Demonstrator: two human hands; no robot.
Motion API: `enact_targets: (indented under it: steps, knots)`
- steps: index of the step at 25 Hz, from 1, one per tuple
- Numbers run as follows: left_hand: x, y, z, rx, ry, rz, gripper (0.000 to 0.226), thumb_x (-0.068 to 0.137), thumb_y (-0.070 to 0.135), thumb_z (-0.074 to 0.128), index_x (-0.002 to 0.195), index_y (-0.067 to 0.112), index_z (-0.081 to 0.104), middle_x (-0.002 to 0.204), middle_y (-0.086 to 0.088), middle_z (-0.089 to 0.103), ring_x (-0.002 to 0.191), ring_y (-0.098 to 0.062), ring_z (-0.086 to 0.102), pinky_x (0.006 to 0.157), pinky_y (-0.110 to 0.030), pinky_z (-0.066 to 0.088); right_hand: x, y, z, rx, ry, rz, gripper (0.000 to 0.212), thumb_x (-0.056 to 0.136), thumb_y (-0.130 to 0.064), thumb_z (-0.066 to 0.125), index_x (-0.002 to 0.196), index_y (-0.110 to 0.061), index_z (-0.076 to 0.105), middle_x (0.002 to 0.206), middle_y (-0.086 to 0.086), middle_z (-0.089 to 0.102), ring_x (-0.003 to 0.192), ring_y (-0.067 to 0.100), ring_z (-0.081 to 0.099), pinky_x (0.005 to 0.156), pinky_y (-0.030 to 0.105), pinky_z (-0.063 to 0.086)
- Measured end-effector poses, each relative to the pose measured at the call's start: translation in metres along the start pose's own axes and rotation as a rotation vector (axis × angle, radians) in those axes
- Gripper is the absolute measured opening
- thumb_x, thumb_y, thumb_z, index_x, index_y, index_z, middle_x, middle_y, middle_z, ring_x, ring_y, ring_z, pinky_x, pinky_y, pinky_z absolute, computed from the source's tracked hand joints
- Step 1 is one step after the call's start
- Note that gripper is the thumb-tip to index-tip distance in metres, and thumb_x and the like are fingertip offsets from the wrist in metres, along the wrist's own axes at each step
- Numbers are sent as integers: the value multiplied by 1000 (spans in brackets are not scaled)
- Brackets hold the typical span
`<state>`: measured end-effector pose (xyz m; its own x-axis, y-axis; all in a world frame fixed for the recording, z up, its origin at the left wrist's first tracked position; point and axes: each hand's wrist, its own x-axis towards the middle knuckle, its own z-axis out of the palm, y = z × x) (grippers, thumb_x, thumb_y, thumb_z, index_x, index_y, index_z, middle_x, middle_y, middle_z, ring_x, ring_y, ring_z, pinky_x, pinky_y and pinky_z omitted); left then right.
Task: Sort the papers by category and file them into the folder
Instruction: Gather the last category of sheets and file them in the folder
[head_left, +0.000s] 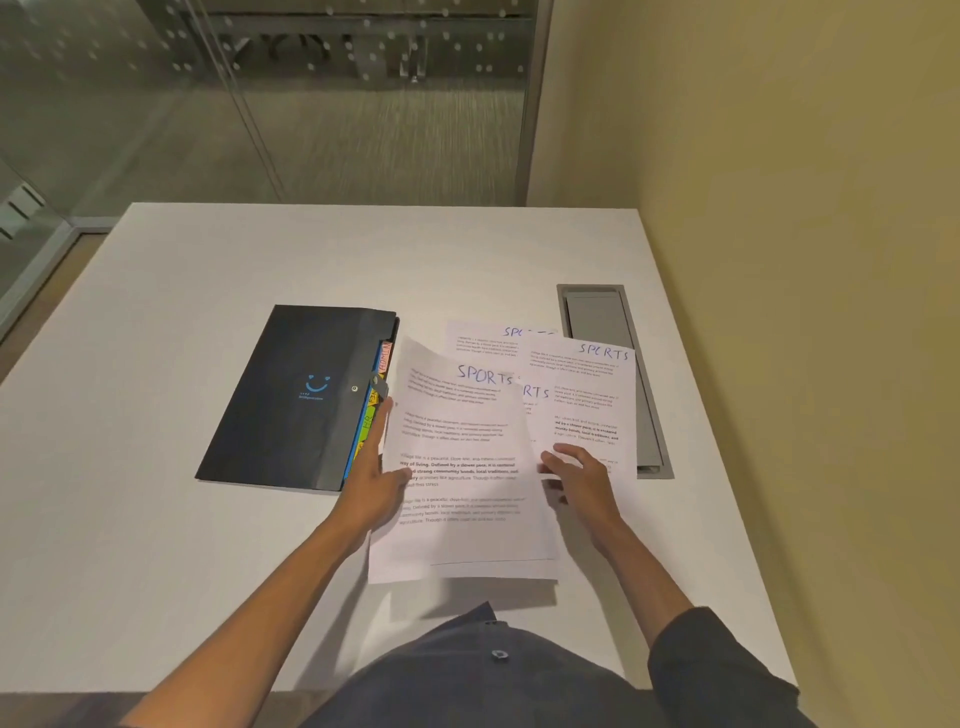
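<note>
two bare hands work at the middle of the scene. the left hand (376, 467) lies with straight fingers along the left edge of the front white printed sheet of paper headed "sports" in blue handwriting (467, 467), its thumb pressed on the face of the page; whether the fingers hook behind the edge cannot be told. the right hand (576, 475) has its fingers loosely curled at the right edge of that same sheet, fingertips at the paper, and its grip is partly hidden by the page. the front sheet is lifted and bowed, its top left corner curling over.

four sheets marked "sports" can be counted: the held one, a second white sheet (535, 395) showing only "rts" behind it, a third white sheet to the right (592, 384) lying flat, and a fourth white sheet farthest back (493, 338) with its heading half covered. they overlap in a loose fan.

one black flat plastic expanding folder with a blue smiley logo (296, 395) lies just left of the papers, snap closed, with coloured index tabs (371, 415) showing along its right edge, next to the left hand's fingers.

one grey metal cable hatch (602, 322) is set into the white surface (208, 571) to the right, partly under the third sheet.
</note>
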<state>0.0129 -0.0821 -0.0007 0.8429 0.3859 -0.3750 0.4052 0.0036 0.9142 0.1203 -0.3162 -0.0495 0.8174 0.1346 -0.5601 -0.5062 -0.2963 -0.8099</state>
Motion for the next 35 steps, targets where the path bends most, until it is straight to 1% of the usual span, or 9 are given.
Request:
enact_targets:
  steps: [4, 6, 9, 13, 18, 22, 26, 31, 35]
  knots:
    - [3, -13, -18, 15, 77, -40, 75, 86, -21, 44, 144, 27, 36, 138, 13, 42, 119, -14, 50, 77, -15, 50, 9, 36, 13, -816, 173, -135, 73, 91, -59, 52, 147, -14, 37, 151, 5, 42, 137, 26, 42, 110, 42, 37]
    - [6, -16, -24, 42, 107, -90, 60, 88, -20, 42, 132, 19, 52, 134, 3, 49, 111, -17, 56, 76, -18, 51, 9, 42, 21, -1033, 229, -90, 93, 87, -72, 43, 153, -9, 23, 161, 9, 22, 146, 29, 26, 113, 47, 29]
    - [4, -17, -28, 130, 128, -106, 45, 89, -18, 40, 122, 7, 58, 118, 1, 56, 82, 3, 59, 58, -6, 48, 8, 44, 33, -1156, 258, -70, 100, 84, -75, 44, 153, -7, 21, 163, 11, 16, 149, 29, 20, 113, 45, 29]
    - [2, -23, -36, 291, 133, -22, 42, 88, -14, 44, 118, 12, 59, 112, 7, 55, 80, 5, 59, 57, -2, 43, 8, 39, 41, -1190, 304, -118, 75, 88, -62, 55, 142, -11, 41, 159, 10, 25, 144, 28, 31, 109, 42, 36]
    - [2, -27, -40, 370, 119, 44, 38, 87, -12, 46, 114, 10, 61, 111, 5, 56, 74, 9, 51, 55, 0, 41, 11, 32, 42, -1036, 334, -46, 68, 81, -55, 69, 130, -12, 50, 145, 6, 40, 130, 25, 45, 101, 41, 40]
    - [8, -31, -43, 418, 105, 85, 41, 86, -8, 48, 106, 24, 61, 101, 2, 61, 66, 2, 51, 63, -23, 51, 13, 31, 42, -1001, 344, -6, 70, 78, -52, 73, 130, -12, 49, 144, 4, 39, 125, 24, 48, 99, 42, 40]
    - [8, -29, -40, 438, 123, 92, 38, 87, -5, 49, 114, 19, 61, 106, 7, 59, 75, -17, 64, 74, -44, 59, 15, 30, 41, -1019, 333, 23, 68, 81, -47, 72, 131, -9, 47, 139, 6, 41, 116, 24, 57, 97, 40, 39]
    - [6, -34, -38, 429, 110, 115, 39, 83, -3, 50, 107, 26, 62, 106, -2, 65, 83, -33, 66, 73, -48, 58, 19, 30, 39, -1028, 319, 43, 46, 80, -44, 72, 117, -18, 62, 127, 2, 44, 112, 22, 54, 96, 39, 39]
    - [4, -30, -40, 435, 101, 140, 41, 82, -1, 47, 96, 36, 61, 100, 0, 64, 72, -28, 63, 71, -41, 59, 22, 33, 34, -854, 329, 11, 26, 83, -31, 66, 104, -16, 64, 116, 2, 55, 102, 23, 60, 88, 36, 42]
